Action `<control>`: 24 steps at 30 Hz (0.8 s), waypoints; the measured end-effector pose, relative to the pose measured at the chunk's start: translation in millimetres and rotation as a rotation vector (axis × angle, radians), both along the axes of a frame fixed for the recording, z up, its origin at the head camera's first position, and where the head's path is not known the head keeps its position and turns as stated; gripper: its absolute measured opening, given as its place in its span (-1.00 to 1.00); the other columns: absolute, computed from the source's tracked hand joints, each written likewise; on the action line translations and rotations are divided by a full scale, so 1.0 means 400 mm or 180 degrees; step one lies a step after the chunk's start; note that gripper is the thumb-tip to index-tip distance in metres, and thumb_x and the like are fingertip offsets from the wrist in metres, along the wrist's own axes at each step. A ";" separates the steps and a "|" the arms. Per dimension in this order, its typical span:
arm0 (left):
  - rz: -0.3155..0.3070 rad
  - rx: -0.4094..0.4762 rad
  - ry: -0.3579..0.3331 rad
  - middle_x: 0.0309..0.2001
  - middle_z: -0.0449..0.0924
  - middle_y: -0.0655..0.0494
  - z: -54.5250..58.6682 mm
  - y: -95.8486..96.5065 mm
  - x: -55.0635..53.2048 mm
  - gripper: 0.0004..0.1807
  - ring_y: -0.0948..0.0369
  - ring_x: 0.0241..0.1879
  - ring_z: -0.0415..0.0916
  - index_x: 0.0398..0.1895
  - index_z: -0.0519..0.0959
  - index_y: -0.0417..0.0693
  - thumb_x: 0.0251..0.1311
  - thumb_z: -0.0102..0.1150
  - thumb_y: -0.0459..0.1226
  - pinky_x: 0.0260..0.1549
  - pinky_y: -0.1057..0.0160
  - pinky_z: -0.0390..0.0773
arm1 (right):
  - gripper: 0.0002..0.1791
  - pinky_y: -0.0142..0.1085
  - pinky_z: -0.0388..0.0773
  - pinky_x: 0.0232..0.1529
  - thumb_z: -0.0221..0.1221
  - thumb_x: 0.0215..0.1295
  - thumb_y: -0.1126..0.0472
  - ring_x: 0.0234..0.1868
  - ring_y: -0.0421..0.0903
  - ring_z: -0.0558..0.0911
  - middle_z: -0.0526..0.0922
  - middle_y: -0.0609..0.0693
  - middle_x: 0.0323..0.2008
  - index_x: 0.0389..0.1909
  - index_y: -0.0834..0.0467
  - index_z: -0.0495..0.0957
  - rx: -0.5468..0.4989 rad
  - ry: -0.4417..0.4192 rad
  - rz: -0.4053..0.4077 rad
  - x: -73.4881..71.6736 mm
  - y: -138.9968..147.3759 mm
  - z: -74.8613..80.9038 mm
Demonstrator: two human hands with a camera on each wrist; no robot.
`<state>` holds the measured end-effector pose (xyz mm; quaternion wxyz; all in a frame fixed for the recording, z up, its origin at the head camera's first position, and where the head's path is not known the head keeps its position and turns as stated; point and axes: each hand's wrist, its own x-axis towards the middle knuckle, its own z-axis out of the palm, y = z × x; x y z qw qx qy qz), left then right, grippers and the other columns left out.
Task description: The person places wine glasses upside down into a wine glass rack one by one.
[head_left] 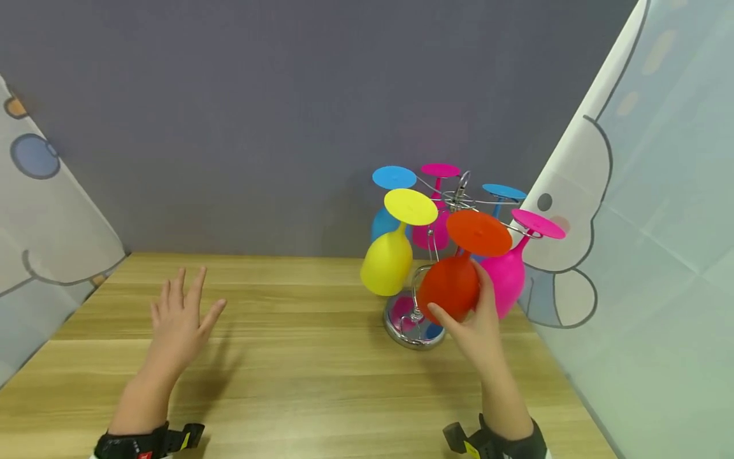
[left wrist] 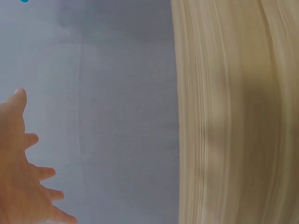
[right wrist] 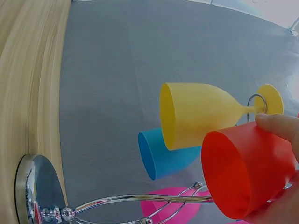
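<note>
My right hand [head_left: 478, 325] grips the bowl of a red-orange plastic wine glass [head_left: 450, 290], which is upside down at the front of a chrome stemware rack [head_left: 415, 319]. In the right wrist view, thumb and fingers wrap the red glass [right wrist: 252, 168] from both sides, its mouth facing the rack's base. A yellow glass [head_left: 387, 261] hangs just left of it, and a pink glass [head_left: 504, 277] hangs on its right, behind my fingers. Over the table's left part, my left hand [head_left: 178, 322] is raised with fingers spread and holds nothing.
Behind on the rack hang blue glasses [head_left: 394, 177] and another pink glass [head_left: 432, 229]. The wooden table [head_left: 275, 370] meets a grey backdrop [head_left: 258, 127]. Light cartoon-printed panels stand at the left [head_left: 46, 210] and right [head_left: 648, 255] sides.
</note>
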<state>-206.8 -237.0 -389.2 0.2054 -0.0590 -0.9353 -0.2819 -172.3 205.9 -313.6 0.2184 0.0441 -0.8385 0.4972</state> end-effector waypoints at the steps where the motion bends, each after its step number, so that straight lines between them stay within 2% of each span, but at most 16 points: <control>1: 0.0002 0.0011 -0.0006 0.50 -0.50 -0.35 -0.001 0.000 0.001 -0.24 -0.42 0.42 -0.57 0.56 -0.30 0.04 0.48 -0.28 0.06 0.20 -0.51 -0.56 | 0.03 0.21 0.39 0.21 0.37 0.11 0.25 0.37 0.20 0.25 0.17 0.16 0.39 0.48 0.12 -0.09 0.0000 0.0026 -0.0012 0.001 -0.002 -0.002; 7: -0.0002 0.0051 -0.0053 0.50 -0.51 -0.34 0.002 0.005 0.006 -0.24 -0.40 0.43 -0.58 0.56 -0.32 0.05 0.48 -0.29 0.07 0.20 -0.51 -0.57 | 0.04 0.27 0.34 0.22 0.36 0.13 0.26 0.38 0.22 0.22 0.12 0.19 0.41 0.49 0.16 -0.12 0.0074 0.0177 -0.0145 0.013 -0.020 -0.005; 10: -0.0015 0.0043 -0.0075 0.50 -0.51 -0.35 0.008 0.012 0.009 -0.23 -0.40 0.43 -0.59 0.56 -0.32 0.06 0.48 -0.30 0.08 0.19 -0.52 -0.57 | 0.02 0.29 0.33 0.21 0.36 0.11 0.28 0.37 0.21 0.22 0.11 0.22 0.40 0.47 0.20 -0.09 0.0239 0.0397 -0.0246 0.020 -0.029 -0.006; 15: -0.0032 0.0022 -0.0093 0.50 -0.51 -0.36 0.019 0.028 0.015 -0.22 -0.38 0.43 -0.61 0.56 -0.31 0.05 0.47 -0.29 0.09 0.19 -0.50 -0.59 | -0.02 0.32 0.38 0.13 0.38 0.04 0.35 0.32 0.24 0.25 0.18 0.31 0.33 0.41 0.31 -0.01 0.0632 0.1169 -0.0332 0.030 -0.041 -0.009; 18: -0.0031 0.0019 -0.0081 0.50 -0.49 -0.36 0.024 0.037 0.018 -0.22 -0.37 0.44 -0.62 0.56 -0.29 0.05 0.47 -0.28 0.10 0.20 -0.50 -0.59 | -0.12 0.32 0.39 0.10 0.32 0.19 0.12 0.32 0.25 0.24 0.19 0.34 0.31 0.38 0.33 0.04 0.0903 0.1659 -0.0425 0.039 -0.051 -0.009; 21: -0.0025 0.0014 -0.0068 0.50 -0.49 -0.36 0.026 0.041 0.020 -0.22 -0.36 0.44 -0.62 0.56 -0.29 0.06 0.47 -0.28 0.10 0.19 -0.51 -0.57 | -0.22 0.25 0.40 0.14 0.16 0.31 -0.10 0.35 0.28 0.23 0.23 0.35 0.29 0.31 0.33 0.13 0.1183 0.2131 -0.0537 0.048 -0.075 -0.011; 24: -0.0012 -0.0005 -0.0071 0.50 -0.49 -0.36 0.022 0.044 0.022 -0.22 -0.37 0.44 -0.61 0.56 -0.29 0.05 0.47 -0.28 0.10 0.19 -0.52 -0.56 | -0.31 0.01 0.35 0.31 0.06 0.37 -0.09 0.35 0.33 0.23 0.27 0.39 0.26 0.24 0.37 0.19 0.1424 0.2518 -0.0450 0.054 -0.112 -0.017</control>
